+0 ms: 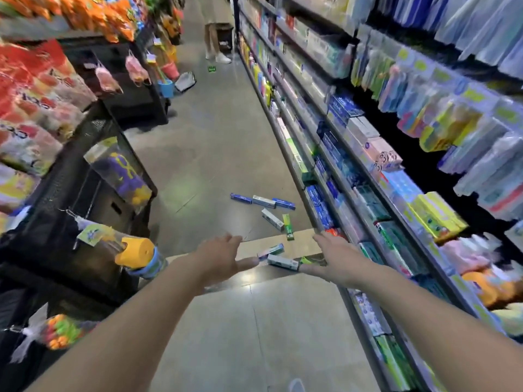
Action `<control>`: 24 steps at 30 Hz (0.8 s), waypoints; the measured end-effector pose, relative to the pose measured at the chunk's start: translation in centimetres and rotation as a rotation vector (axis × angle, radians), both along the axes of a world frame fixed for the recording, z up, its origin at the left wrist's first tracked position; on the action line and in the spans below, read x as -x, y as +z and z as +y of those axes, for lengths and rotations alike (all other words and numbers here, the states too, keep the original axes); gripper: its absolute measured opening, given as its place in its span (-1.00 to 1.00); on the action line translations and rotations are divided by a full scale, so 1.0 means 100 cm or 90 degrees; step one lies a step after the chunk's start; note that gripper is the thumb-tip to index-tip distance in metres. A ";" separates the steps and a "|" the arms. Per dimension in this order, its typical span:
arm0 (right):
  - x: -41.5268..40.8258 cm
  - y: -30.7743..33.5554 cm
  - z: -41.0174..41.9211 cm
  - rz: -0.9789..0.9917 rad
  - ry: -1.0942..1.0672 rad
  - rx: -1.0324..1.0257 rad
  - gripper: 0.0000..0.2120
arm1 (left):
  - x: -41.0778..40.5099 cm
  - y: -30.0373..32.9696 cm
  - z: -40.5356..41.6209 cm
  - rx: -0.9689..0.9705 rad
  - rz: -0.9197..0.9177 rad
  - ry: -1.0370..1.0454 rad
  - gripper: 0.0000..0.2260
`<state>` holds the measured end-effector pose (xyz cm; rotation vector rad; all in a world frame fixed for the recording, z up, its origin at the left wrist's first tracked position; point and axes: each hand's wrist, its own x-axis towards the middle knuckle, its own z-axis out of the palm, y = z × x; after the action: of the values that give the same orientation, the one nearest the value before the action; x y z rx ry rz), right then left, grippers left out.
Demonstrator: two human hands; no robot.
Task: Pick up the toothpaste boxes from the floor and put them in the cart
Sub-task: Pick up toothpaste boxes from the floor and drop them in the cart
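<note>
Grey tiled floor runs down a shop aisle between stocked shelves. Both hands reach forward with straight, spread fingers, the left hand and right hand holding nothing. Scattered long cardboard toothpaste boxes, blue, grey-white and green, lie on the floor ahead beside the right-hand shelf foot; the nearest grey-white box lies between the two hands in view. No cart shows clearly here; a dark basket stands far down the aisle beside another person's legs. The boxes look light, smooth and slim, so a hurried grab could likely slide one under the shelf edge, or crush a thin wall.
</note>
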<state>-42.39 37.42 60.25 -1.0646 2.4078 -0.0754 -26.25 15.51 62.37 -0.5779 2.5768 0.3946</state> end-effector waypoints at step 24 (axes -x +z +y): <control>0.294 -0.200 -0.248 -0.110 -0.235 -0.063 -0.09 | 0.355 -0.219 -0.282 -0.083 -0.155 -0.206 0.15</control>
<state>-71.82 12.64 40.23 -0.5360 2.3923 -0.1639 -61.78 -12.65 40.47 -0.1456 2.3342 0.3529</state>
